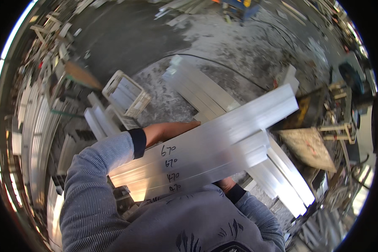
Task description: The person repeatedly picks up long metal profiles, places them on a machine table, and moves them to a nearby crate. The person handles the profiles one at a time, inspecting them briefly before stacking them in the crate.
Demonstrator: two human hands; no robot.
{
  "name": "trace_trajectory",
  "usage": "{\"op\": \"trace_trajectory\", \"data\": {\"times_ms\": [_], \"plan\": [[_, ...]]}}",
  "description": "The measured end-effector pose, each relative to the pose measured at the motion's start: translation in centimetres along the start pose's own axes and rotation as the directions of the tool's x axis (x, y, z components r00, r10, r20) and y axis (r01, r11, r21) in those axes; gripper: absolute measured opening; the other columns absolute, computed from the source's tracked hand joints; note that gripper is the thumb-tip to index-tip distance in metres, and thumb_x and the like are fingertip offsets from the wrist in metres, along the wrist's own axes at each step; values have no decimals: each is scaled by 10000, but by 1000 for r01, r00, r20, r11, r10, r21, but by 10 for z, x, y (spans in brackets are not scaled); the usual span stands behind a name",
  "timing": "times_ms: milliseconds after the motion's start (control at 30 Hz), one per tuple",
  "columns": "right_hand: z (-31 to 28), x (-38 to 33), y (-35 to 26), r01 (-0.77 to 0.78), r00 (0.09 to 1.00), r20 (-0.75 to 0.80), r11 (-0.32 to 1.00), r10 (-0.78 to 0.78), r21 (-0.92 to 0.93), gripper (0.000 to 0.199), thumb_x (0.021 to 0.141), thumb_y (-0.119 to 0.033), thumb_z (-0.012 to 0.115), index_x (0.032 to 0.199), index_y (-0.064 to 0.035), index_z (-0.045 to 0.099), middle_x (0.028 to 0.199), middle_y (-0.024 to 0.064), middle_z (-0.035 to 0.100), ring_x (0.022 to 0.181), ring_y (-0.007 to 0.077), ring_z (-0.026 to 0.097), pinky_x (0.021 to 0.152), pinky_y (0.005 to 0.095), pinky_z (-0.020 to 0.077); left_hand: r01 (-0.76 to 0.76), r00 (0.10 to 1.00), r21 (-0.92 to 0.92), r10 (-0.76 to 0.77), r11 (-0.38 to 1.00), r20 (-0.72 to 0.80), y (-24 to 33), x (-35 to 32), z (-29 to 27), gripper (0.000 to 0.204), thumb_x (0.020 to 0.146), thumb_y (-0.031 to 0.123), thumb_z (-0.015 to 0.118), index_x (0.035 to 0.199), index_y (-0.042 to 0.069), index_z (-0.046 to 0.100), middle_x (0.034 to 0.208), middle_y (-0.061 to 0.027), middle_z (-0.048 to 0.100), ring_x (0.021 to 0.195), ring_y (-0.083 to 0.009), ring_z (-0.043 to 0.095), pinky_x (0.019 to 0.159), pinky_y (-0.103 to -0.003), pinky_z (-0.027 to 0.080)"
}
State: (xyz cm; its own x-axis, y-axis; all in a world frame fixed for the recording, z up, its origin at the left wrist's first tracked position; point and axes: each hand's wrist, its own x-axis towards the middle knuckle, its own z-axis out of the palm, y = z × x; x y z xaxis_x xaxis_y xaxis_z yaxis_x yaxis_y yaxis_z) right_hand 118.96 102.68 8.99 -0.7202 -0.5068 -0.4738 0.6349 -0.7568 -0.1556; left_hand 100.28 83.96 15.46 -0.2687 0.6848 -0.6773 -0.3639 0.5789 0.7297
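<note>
A bundle of long silver aluminium profiles [206, 145] lies across my front, slanting up to the right. Several profiles sit side by side, some reaching further right than others, with black handwriting near their left part. My left hand [174, 129] reaches round the far edge of the bundle and grips it; its fingertips are hidden behind the metal. On the near side, my right hand [226, 184] holds the bundle from beneath, close to my body, with most of its fingers covered. Below the bundle, more aluminium profiles [197, 90] lie crosswise, and others [292, 178] show at the right.
A pale plastic crate [128, 93] with metal pieces stands at the left, near short profiles [101, 119]. Long bars [38, 134] line the far left. A black cable [222, 65] crosses the dusty floor. Boards [308, 147] and a cluttered wooden frame [338, 126] stand at the right.
</note>
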Motion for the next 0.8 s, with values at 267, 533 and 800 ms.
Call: {"op": "trace_trajectory", "data": {"times_ms": [267,533,800], "plan": [[47,97,16,-298,946,36,909,322,-292,505,939,-164,704,1410,-11,607,1425,133,631,1327,255,585,1111,397,487,-296,798,33,266,955,-540,-98,-109,-6,702,1108,546,450,1593,39,449,1561,-177,548,1392,-297,552,1185,-444,408],[110,228,50,-455,844,26,742,536,-492,514,901,-86,716,1397,6,621,1434,135,635,1322,253,596,1097,381,498,-290,743,-151,122,945,-658,-163,-187,-96,705,1107,551,450,1595,43,446,1562,-174,547,1391,-298,554,1182,-446,413],[173,345,78,-374,747,77,514,660,-772,530,863,-8,727,1384,24,635,1442,138,638,1317,252,607,1082,366,510,-296,693,-252,25,921,-720,-187,-230,-167,708,1106,556,449,1598,47,443,1563,-172,547,1391,-298,555,1178,-448,419]]}}
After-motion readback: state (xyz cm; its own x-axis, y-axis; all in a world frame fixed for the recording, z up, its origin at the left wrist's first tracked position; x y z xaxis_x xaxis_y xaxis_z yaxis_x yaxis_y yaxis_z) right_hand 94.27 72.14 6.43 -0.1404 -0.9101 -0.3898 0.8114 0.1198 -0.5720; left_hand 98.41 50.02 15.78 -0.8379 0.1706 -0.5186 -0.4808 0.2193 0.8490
